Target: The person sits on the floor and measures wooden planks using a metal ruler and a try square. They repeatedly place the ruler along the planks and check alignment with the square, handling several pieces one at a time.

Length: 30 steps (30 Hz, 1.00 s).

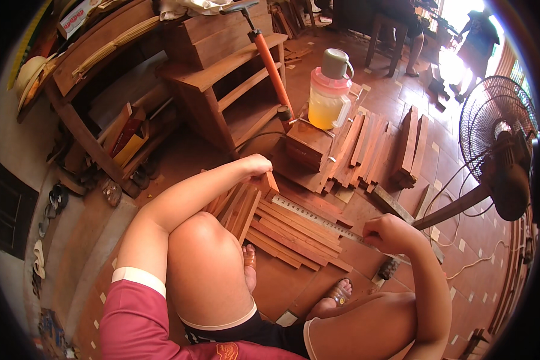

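Observation:
A long pale ruler [306,213] with dark markings lies slantwise across a row of reddish-brown wooden strips [294,236] on the floor between my feet. My right hand [391,233] is closed on the ruler toward its right end, and a short length shows beyond the hand. At the far left of the row, my left hand [256,166] is closed around the end of a wooden strip [271,180]; the fingertips are partly hidden. More strips [243,210] lean in a bundle beside my left knee, below that hand.
Ahead stand a jug of yellow liquid [327,99], a wooden box [308,146] and an orange floor pump [271,75]. More wood pieces [366,147] lie beyond. A fan [498,138] stands at right, its cable on the tiles. A wooden shelf [213,114] is at left; people are far off.

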Available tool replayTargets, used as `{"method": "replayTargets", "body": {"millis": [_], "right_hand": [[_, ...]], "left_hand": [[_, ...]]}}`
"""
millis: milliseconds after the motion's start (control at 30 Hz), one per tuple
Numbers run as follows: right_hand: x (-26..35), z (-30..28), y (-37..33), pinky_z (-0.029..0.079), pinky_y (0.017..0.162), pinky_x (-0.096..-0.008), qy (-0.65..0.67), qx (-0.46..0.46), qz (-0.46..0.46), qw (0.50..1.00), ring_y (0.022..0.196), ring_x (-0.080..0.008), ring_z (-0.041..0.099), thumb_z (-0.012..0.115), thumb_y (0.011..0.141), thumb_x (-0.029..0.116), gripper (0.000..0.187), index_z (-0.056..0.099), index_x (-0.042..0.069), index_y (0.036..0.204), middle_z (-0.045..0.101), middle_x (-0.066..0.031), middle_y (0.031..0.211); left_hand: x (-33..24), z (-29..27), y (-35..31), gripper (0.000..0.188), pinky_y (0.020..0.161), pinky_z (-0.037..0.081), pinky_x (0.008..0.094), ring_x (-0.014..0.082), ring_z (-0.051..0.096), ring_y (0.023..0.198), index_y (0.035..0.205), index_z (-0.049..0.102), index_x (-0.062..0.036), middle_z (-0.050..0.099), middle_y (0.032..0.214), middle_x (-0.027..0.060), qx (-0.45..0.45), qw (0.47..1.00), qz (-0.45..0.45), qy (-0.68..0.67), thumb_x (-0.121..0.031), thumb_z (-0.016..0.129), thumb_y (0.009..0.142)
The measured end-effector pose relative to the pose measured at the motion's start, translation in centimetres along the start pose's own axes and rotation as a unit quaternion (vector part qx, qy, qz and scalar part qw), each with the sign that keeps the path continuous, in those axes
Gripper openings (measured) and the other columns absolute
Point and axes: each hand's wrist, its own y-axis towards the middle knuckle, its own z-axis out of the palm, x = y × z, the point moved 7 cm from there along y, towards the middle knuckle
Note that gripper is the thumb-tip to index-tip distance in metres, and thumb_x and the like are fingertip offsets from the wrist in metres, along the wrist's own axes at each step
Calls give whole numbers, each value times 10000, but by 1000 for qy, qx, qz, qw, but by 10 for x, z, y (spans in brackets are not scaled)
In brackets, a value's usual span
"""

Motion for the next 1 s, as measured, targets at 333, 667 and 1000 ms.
{"method": "replayTargets", "body": {"millis": [333, 667, 1000], "right_hand": [[2, 2, 5, 509, 680, -390, -5, 4, -7, 1000, 714, -322, 635, 659, 771, 65, 72, 667, 5, 810, 661, -150, 765], [-3, 4, 4, 511, 686, -387, -5, 13, 7, 1000, 722, -320, 638, 658, 774, 73, 81, 667, 3, 813, 662, -149, 765], [1, 4, 6, 515, 693, -386, -4, 12, 6, 1000, 734, -318, 643, 664, 772, 76, 85, 669, 5, 819, 668, -148, 777]], "left_hand": [[-2, -3, 0, 153, 507, 412, 341, 152, 512, 586, 771, 611, -136, 522, 688, 10, -24, 999, -4, 38, -156, 557, 913], [-3, -2, 1, 142, 628, 603, 352, 192, 689, 742, 965, 646, -29, 672, 905, 96, -15, 999, 1, 48, -93, 543, 891], [-1, 0, 2, 129, 559, 461, 350, 156, 546, 671, 814, 628, -138, 560, 769, 17, -23, 999, 2, 46, -156, 546, 912]]}}
